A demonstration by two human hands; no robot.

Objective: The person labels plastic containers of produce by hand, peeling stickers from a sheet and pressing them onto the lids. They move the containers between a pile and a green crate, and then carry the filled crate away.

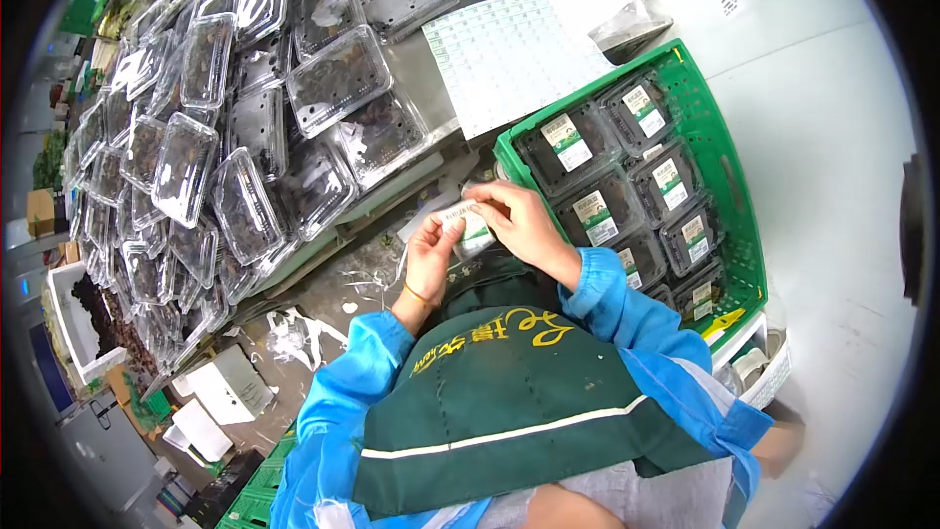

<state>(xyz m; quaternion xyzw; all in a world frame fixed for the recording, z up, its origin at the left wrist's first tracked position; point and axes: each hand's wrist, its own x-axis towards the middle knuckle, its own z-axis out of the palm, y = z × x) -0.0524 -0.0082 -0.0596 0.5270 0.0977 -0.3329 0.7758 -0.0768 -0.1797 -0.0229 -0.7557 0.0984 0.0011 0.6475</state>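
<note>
In front of my apron, my left hand [430,253] pinches the near-left edge of a white and green label [476,227] between thumb and fingers. Closed on the label's upper right side is my right hand [525,222], its thumb and fingertips bent over it. Whether the label is loose or part of a strip I cannot make out. Close to my right hand stands a green plastic crate [729,181], holding clear-lidded boxes such as this labelled box [570,145], which carries a similar white and green label.
A large heap of clear plastic boxes [338,78] with dark contents covers the table at the left. A printed sheet [514,54] lies at the table's right end. White scraps [299,336] and a white foam box [230,384] are on the floor.
</note>
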